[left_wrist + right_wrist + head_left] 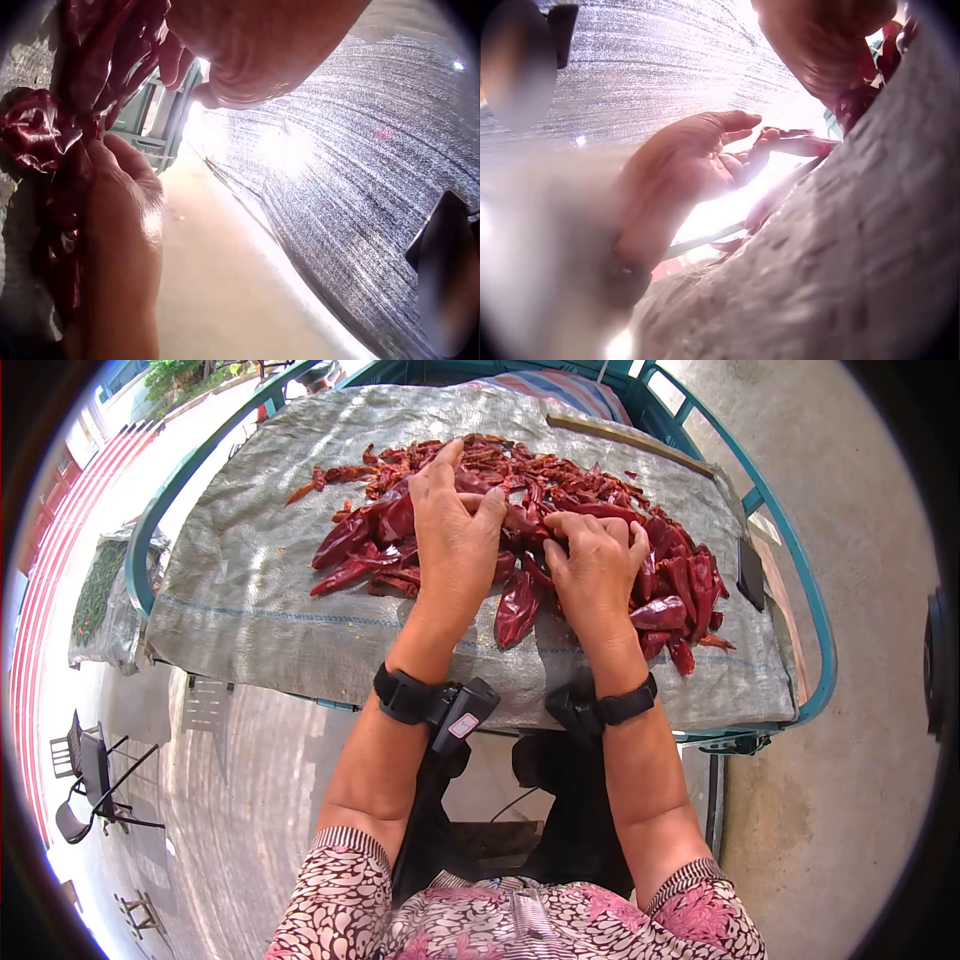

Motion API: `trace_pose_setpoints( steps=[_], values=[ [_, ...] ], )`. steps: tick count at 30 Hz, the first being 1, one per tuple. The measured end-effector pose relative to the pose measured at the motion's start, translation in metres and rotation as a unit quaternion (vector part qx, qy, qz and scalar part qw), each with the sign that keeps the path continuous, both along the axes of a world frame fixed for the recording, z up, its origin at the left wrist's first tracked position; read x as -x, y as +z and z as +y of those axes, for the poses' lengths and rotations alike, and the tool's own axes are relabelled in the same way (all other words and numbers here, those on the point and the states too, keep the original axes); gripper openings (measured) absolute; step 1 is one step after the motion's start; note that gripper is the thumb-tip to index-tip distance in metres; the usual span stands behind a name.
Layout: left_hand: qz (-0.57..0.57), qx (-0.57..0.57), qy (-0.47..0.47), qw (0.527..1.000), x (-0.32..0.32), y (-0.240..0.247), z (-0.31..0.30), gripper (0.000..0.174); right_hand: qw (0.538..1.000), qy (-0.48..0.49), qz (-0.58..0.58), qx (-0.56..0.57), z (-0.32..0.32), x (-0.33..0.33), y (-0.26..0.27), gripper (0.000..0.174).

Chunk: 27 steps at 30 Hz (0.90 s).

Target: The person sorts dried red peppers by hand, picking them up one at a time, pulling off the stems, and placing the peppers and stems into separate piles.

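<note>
Peppers (685,575), dried and red, lie heaped on the grey woven cloth (330,650) that covers the cart (829,660), and both hands are in among them at the near edge of the heap. Thumb and forefinger of the right hand (595,560) are bent in close together and appear to pinch a pepper (the left wrist view shows the tips against dark red skin). Thumb and longest fingers of the left hand (452,540) stand well apart, with other fingers partly bent; whether it has hold of a pepper, I cannot tell. One glossy loose pepper (517,610) lies on the cloth between the two wrists. The step looks like picking over the heap one pod at a time. Done well, it probably calls for a light pinch near the stem end, since dry skins may crack and spill seed; one hand could steady the pod while the other works. Working from the near edge inward should keep whole pods apart from the smaller pieces (490,455) behind.
</note>
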State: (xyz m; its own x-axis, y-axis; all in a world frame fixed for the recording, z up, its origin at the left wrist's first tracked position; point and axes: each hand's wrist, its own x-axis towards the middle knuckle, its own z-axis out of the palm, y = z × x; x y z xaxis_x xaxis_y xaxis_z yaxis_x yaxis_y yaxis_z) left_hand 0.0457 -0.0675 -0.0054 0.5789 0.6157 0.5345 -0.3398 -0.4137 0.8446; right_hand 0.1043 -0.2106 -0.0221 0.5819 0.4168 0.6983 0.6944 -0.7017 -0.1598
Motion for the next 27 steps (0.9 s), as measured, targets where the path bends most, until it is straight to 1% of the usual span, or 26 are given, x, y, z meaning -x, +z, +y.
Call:
trace_pose_setpoints(
  steps=[2, 4, 5, 8, 10, 11, 13, 16, 17, 18, 20, 21, 23, 24, 25, 26, 27],
  values=[
    [0.022, 0.000, -0.007, 1.000, -0.001, 0.000, 0.001, 0.046, 1.000, -0.010, 0.003, 0.026, 0.002, -0.004, 0.000, 0.016],
    [0.031, -0.019, -0.021, 0.999, -0.004, -0.003, 0.003, 0.042, 0.999, -0.015, 0.010, 0.051, 0.005, -0.010, -0.003, 0.015],
    [0.036, -0.029, -0.028, 0.999, -0.005, -0.005, 0.003, 0.039, 0.998, -0.020, 0.019, 0.053, 0.006, -0.013, -0.003, 0.014],
    [0.011, -0.003, -0.076, 0.997, -0.005, -0.010, -0.002, 0.029, 0.998, -0.030, 0.034, 0.052, 0.009, -0.020, -0.003, 0.011],
    [0.023, -0.041, -0.084, 0.995, -0.003, -0.010, -0.002, 0.025, 0.998, -0.030, 0.028, 0.048, 0.008, -0.023, -0.005, 0.008],
    [0.030, -0.061, -0.088, 0.994, -0.002, -0.011, -0.002, 0.023, 0.999, -0.038, 0.011, 0.034, 0.008, -0.025, -0.004, 0.008],
    [0.022, -0.079, -0.092, 0.992, -0.004, -0.014, -0.003, 0.024, 0.998, -0.056, -0.022, 0.006, 0.008, -0.026, -0.003, 0.008],
    [0.031, -0.116, -0.092, 0.988, -0.004, -0.017, -0.004, 0.028, 0.989, -0.113, -0.047, -0.085, 0.006, -0.025, 0.006, 0.010],
    [0.037, -0.130, -0.092, 0.987, -0.004, -0.017, -0.004, 0.030, 0.986, -0.108, -0.064, -0.108, 0.003, -0.021, 0.009, 0.009],
    [0.040, -0.138, -0.087, 0.986, -0.005, -0.019, -0.003, 0.033, 0.982, -0.072, -0.020, -0.171, 0.000, -0.018, 0.011, 0.008],
    [0.045, -0.155, -0.078, 0.984, -0.009, -0.025, -0.003, 0.040, 0.954, 0.001, 0.067, -0.293, -0.004, -0.013, 0.013, 0.009],
    [0.034, -0.135, -0.087, 0.987, -0.006, -0.019, -0.006, 0.044, 0.949, 0.012, 0.079, -0.305, -0.004, -0.009, 0.012, 0.009],
    [0.013, -0.095, -0.104, 0.990, 0.003, -0.005, -0.015, 0.051, 0.908, 0.114, 0.210, -0.344, -0.005, 0.008, 0.017, 0.008],
    [0.005, -0.151, -0.086, 0.985, 0.002, -0.005, -0.015, 0.053, 0.876, 0.164, 0.274, -0.361, -0.007, 0.014, 0.018, 0.008],
    [-0.003, -0.207, -0.067, 0.976, 0.000, -0.007, -0.014, 0.056, 0.886, 0.194, 0.260, -0.331, -0.009, 0.015, 0.016, 0.008],
    [-0.011, -0.261, -0.048, 0.964, -0.002, -0.008, -0.013, 0.059, 0.875, 0.210, 0.270, -0.343, -0.010, 0.017, 0.016, 0.009],
    [-0.014, -0.241, -0.080, 0.967, -0.003, -0.010, -0.012, 0.058, 0.863, 0.226, 0.278, -0.355, -0.010, 0.018, 0.016, 0.010]
  ],
)
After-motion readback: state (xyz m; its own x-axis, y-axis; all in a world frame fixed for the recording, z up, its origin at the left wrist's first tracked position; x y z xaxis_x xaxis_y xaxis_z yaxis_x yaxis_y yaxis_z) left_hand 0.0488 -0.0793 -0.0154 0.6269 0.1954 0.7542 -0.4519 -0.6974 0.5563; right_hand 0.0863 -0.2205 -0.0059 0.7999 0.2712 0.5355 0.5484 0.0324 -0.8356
